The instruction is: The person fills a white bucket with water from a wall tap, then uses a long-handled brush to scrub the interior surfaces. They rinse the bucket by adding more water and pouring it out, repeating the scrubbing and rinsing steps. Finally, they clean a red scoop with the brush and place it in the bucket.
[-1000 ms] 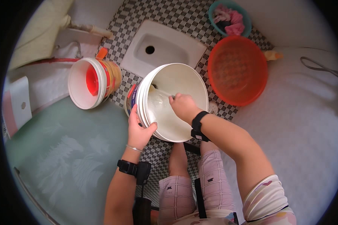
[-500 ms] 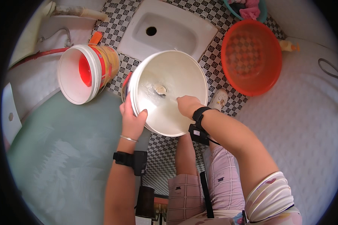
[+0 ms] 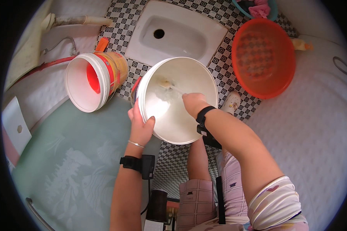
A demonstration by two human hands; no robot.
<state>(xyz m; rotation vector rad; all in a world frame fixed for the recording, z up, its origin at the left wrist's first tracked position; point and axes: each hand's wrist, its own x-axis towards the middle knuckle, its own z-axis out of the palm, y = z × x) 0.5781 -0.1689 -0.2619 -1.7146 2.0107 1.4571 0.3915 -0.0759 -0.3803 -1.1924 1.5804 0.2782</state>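
Observation:
A large white bucket (image 3: 181, 129) is tilted in front of me, its round mouth facing up toward me. My left hand (image 3: 141, 131) is closed on the bucket's left rim, fingers outside and thumb over the lip. Inside the mouth, my right hand (image 3: 194, 104) is closed around the thin pale handle of a brush (image 3: 165, 82). The tan brush head, slightly blurred, is against the far inner wall. Wet, shiny patches show on the bucket's inside. What lies under the bucket is hidden.
A white squat toilet (image 3: 173, 36) is set in the black-and-white tiled floor beyond the bucket. Left lies another bucket (image 3: 75, 82) on its side, with red inside. An orange basin (image 3: 264, 86) stands right, beside a teal basin (image 3: 273, 9) holding cloth. A frosted panel (image 3: 77, 161) is left.
The brush head has moved up toward the bucket's far wall, and more of its handle shows. My left hand keeps its hold on the rim. The whole view has shifted slightly.

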